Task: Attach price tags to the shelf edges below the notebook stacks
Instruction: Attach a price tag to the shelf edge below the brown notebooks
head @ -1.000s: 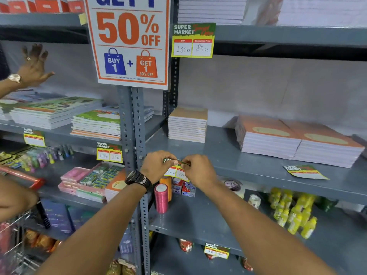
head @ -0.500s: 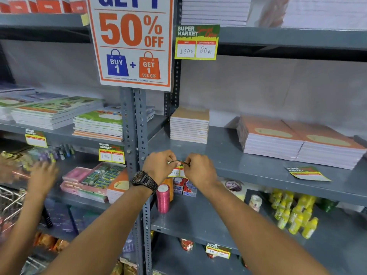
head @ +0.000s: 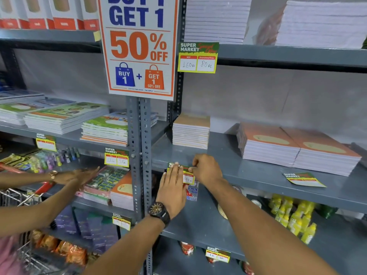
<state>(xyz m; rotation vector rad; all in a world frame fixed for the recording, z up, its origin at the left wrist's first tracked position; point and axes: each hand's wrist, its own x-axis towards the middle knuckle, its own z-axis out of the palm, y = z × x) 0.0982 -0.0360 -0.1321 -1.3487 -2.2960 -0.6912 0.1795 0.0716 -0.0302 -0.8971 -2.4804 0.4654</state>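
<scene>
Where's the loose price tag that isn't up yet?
In the head view, right side: the loose tag lies flat on the middle shelf, near its front edge, just in front of the orange notebook stacks, right of both hands.

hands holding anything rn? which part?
Right hand pinches the price tag at its top right edge, against the shelf edge. Left hand lies flat over the tag's left side, pressing, not gripping.

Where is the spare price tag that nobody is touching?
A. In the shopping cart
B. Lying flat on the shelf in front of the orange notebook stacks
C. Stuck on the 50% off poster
B: the loose price tag lies flat on the grey shelf, just in front of the orange notebook stacks.
</scene>
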